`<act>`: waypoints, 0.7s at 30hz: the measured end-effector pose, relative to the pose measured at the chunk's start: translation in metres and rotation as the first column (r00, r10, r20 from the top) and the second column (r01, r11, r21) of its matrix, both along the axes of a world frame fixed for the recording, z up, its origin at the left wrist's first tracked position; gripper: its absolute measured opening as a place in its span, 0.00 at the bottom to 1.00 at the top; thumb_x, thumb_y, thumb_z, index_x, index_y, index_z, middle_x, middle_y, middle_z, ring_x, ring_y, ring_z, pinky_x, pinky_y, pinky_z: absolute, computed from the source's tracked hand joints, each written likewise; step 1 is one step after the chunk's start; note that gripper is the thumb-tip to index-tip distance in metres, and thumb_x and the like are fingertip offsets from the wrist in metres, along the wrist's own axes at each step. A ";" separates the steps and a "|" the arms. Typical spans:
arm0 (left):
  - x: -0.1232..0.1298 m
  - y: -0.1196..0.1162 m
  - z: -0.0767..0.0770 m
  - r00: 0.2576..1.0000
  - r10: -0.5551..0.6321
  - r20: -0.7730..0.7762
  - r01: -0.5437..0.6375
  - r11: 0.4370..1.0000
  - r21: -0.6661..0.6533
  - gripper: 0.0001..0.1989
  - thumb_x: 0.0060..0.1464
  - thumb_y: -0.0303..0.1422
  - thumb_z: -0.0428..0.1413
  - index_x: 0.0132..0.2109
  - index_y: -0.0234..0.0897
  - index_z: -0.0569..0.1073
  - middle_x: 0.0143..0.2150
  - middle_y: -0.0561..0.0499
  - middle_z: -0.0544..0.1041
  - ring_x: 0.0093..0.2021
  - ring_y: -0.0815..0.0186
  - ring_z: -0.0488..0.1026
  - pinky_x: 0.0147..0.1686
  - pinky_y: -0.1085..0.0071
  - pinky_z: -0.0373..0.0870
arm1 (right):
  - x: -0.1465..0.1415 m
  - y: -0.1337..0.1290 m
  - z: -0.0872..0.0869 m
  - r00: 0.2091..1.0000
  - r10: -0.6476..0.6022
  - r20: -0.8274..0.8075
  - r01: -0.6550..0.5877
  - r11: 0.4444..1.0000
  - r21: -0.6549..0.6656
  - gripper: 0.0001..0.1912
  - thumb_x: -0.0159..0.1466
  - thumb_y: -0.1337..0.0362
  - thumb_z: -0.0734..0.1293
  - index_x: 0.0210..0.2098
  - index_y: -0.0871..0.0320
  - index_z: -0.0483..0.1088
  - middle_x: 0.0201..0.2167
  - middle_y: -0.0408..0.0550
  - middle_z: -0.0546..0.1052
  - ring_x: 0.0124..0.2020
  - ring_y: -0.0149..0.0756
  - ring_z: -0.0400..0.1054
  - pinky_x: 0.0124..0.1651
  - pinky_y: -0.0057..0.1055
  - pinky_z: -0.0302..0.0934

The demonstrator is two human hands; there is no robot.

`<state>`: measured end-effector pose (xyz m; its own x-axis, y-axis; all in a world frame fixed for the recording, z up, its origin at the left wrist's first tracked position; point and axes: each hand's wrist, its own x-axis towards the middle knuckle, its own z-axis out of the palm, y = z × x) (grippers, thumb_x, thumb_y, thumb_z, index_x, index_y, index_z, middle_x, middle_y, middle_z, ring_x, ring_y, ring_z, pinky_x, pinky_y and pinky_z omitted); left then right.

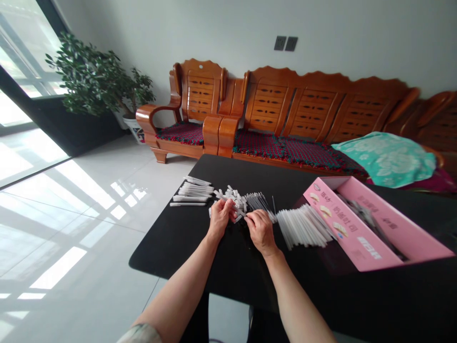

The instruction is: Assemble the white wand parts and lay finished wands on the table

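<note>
a thin pale piece (240,211) is held up between the two hands, at the near side of a heap of short white bits (233,194) on the black bench (171,250). for this small work, the piece is best kept straight, with both ends in one line, and it should be pinched softly so that it is not bent. the ends should be kept in sight, and the heap should not be bumped, as small bits like these could be made to roll.

both arms are stretched out over the bench, and the hands are brought close in the middle. by the left hand (222,216), the piece is gripped with curled fingers. by the right hand (260,229), its other end seems to be pinched by the thumb and first finger, with the rest tucked in. how hard it is squeezed cannot be told.

dark thin sticks (256,201) are laid just behind the right hand, and white tubes (303,226) are laid beside it, near a pink box (357,233). long white sticks (193,193) are laid in a bunch past the left hand.
</note>
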<state>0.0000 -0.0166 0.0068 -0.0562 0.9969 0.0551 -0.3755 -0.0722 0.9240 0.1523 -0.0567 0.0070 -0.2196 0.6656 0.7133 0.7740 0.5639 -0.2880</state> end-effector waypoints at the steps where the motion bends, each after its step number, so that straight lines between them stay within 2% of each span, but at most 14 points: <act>1: 0.000 0.000 0.000 1.000 -0.001 -0.003 0.001 1.000 -0.001 0.22 0.51 0.50 0.61 0.33 0.33 0.72 0.17 0.54 0.72 0.14 0.70 0.67 0.14 0.77 0.62 | 0.000 0.000 0.000 1.000 -0.001 -0.016 0.001 1.000 -0.005 0.07 0.69 0.67 0.62 0.34 0.58 0.69 0.31 0.50 0.75 0.37 0.41 0.66 0.43 0.38 0.61; 4: 0.000 0.001 -0.001 1.000 -0.005 -0.001 0.005 1.000 -0.004 0.22 0.51 0.50 0.61 0.33 0.33 0.72 0.17 0.54 0.72 0.14 0.70 0.67 0.14 0.77 0.63 | 0.000 -0.001 0.001 0.999 -0.007 -0.050 0.006 0.999 -0.035 0.05 0.68 0.66 0.64 0.35 0.58 0.69 0.31 0.49 0.74 0.37 0.41 0.66 0.43 0.38 0.62; 10: 0.000 0.001 -0.001 1.000 0.004 -0.001 -0.004 1.000 -0.008 0.22 0.50 0.50 0.61 0.32 0.33 0.71 0.18 0.54 0.72 0.14 0.70 0.67 0.13 0.76 0.63 | 0.001 -0.001 0.001 1.000 0.008 -0.003 -0.008 1.000 -0.019 0.07 0.69 0.69 0.61 0.35 0.58 0.69 0.32 0.50 0.75 0.39 0.41 0.66 0.45 0.39 0.62; 16: 0.000 0.000 0.001 1.000 0.001 -0.004 -0.002 1.000 -0.011 0.22 0.51 0.50 0.61 0.32 0.33 0.71 0.17 0.54 0.72 0.14 0.70 0.66 0.14 0.76 0.63 | 0.000 -0.002 0.002 0.997 -0.018 -0.070 0.014 0.998 -0.064 0.03 0.67 0.65 0.66 0.36 0.57 0.69 0.32 0.49 0.74 0.38 0.42 0.66 0.44 0.39 0.62; 21: 0.000 0.001 0.001 1.000 0.006 0.000 -0.006 1.000 -0.016 0.22 0.50 0.51 0.61 0.32 0.33 0.71 0.18 0.54 0.72 0.15 0.70 0.67 0.13 0.76 0.62 | 0.000 -0.002 0.003 0.999 0.000 -0.046 -0.002 0.999 -0.053 0.06 0.68 0.68 0.62 0.34 0.57 0.69 0.32 0.49 0.75 0.38 0.41 0.67 0.45 0.39 0.62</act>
<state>0.0000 -0.0160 0.0077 -0.0622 0.9973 0.0389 -0.3756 -0.0595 0.9249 0.1526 -0.0584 0.0095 -0.1881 0.7022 0.6867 0.7586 0.5480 -0.3526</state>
